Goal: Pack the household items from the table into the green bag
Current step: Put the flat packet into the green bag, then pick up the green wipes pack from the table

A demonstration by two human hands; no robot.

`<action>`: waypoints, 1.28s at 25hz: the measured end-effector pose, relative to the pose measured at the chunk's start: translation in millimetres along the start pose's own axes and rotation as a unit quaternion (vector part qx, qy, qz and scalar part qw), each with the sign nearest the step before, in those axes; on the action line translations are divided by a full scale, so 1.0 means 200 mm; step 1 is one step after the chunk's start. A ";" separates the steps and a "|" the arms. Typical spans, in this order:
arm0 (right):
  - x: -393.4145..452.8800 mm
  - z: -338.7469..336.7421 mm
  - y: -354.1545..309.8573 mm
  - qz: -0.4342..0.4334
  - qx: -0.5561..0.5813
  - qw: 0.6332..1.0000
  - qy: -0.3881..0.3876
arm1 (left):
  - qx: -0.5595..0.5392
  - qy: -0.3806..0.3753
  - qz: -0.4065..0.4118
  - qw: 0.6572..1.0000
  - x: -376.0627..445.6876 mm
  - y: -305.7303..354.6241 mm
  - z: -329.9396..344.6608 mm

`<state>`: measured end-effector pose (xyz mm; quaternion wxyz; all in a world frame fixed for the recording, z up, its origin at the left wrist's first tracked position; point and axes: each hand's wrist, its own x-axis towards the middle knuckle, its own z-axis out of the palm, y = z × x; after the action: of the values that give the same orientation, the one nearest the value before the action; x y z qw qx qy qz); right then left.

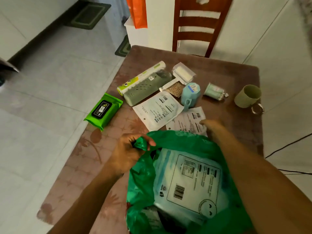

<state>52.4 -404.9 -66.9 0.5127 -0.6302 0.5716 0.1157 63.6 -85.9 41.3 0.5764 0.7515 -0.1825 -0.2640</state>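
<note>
The green bag (168, 166) lies open on the near part of the desk (236, 78), with a pale blue printed package (187, 179) inside its mouth. The left hand (130, 151) has its grip closed on a bunched handle of the bag at the left rim. The right hand (211, 126) reaches past the far rim to a white printed pouch (189, 120); its fingers are blurred, so the grip state cannot be determined. Unpacked items lie farther back: a second white pouch (158, 109), a green wipes pack (103, 111) at the left edge, a grey-green perforated case (143, 88), a blue cup (190, 95) and an olive mug (247, 96).
</note>
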 end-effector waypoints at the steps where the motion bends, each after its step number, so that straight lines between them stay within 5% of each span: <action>1: 0.10 0.05 0.04 -0.013 -0.035 0.999 0.010 | 0.009 0.014 0.000 1.000 0.00 -0.03 0.01; 4: 0.18 0.13 0.06 -0.046 -0.130 0.989 0.058 | 0.007 0.041 -0.011 0.999 -0.01 -0.09 0.04; 9: 0.03 0.11 0.01 -0.048 -0.040 0.998 -0.025 | 0.035 0.066 0.031 0.997 -0.03 -0.07 0.06; 14: -0.41 -0.25 -0.11 -0.230 0.129 0.960 0.089 | 0.081 0.099 0.088 0.988 -0.05 -0.02 0.03; 19: -1.11 -0.51 0.06 -0.279 0.353 0.893 -0.013 | -0.094 0.208 -0.137 0.964 -0.13 0.07 0.05; 23: -1.27 -0.17 0.45 -0.173 0.174 0.969 -0.038 | -0.124 0.186 -0.117 0.968 -0.18 0.22 -0.03; 25: -1.28 -0.07 0.58 -0.209 0.053 0.976 -0.016 | -0.132 0.175 -0.094 0.971 -0.20 0.29 -0.07; 27: -1.25 -0.11 0.68 -0.293 -0.184 0.932 0.106 | -0.153 0.158 -0.055 0.974 -0.25 0.34 -0.14; 29: -1.22 -0.24 0.77 -0.274 -0.398 0.849 0.214 | -0.162 0.127 -0.030 0.978 -0.29 0.38 -0.21; 30: -1.19 -0.31 0.80 -0.221 -0.441 0.843 0.215 | -0.158 0.107 -0.024 0.981 -0.32 0.40 -0.23; 32: -1.18 -0.41 0.84 -0.088 -0.426 0.887 0.156 | -0.151 0.080 -0.027 0.985 -0.37 0.41 -0.22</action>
<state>-201.5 -296.3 56.5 0.1071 -0.8457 0.4819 0.2027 34.2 -30.2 142.2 0.6885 0.6793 -0.0740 -0.2430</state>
